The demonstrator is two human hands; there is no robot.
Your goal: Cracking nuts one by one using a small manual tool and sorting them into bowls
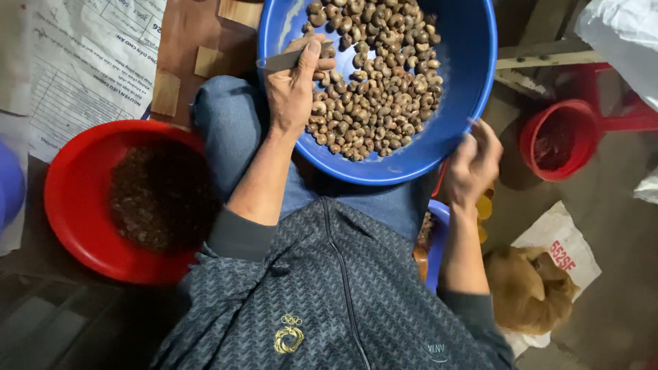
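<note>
A big blue basin (pixel 466 82) rests on my lap, and a heap of brown-skinned cashew nuts (pixel 384 75) fills it. My left hand (pixel 293 85) reaches into the basin at the left side of the heap. It pinches a small grey blade (pixel 282 62) between thumb and fingers, with fingertips touching the nuts. My right hand (pixel 473 163) hovers just outside the basin's lower right rim. It is blurred, so its hold is unclear. Under it a smaller blue bowl (pixel 439 240) peeks out beside my thigh, with pale yellow pieces (pixel 484 207) by it.
A red basin (pixel 68 205) of dark brown husks sits at my left. A small red bucket (pixel 555 140) stands at the right by red plastic legs. Printed papers (pixel 82 62) and wooden blocks (pixel 166 92) lie top left. A brown furry animal (pixel 528 288) lies on a white sack (pixel 558 236).
</note>
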